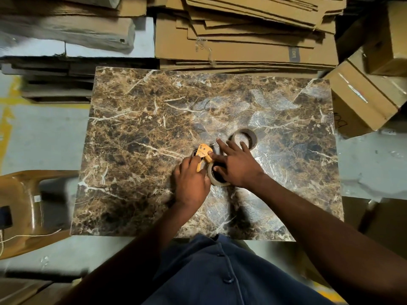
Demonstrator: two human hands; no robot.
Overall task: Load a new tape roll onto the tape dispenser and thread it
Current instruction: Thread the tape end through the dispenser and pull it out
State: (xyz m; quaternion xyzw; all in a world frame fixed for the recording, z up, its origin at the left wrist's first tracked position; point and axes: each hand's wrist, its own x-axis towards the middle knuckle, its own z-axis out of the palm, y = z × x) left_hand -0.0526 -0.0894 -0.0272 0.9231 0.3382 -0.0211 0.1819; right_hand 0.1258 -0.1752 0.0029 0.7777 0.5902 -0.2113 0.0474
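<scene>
A small yellow tape dispenser [203, 153] rests on the brown marble-patterned table [141, 119]. My left hand [191, 179] grips its lower end. A clear tape roll [217, 181] stands on edge just right of the dispenser, partly hidden under my right hand [235, 166]. That hand lies over the roll with fingers spread, its thumb touching the dispenser. A bare cardboard core [245, 137] lies farther back, beyond my right fingertips.
Flattened cardboard sheets [246, 40] are stacked behind the table. Taped cardboard boxes [363, 100] sit at the right. A brown plastic chair [24, 203] stands at the left, and wrapped bundles [66, 27] lie at the back left.
</scene>
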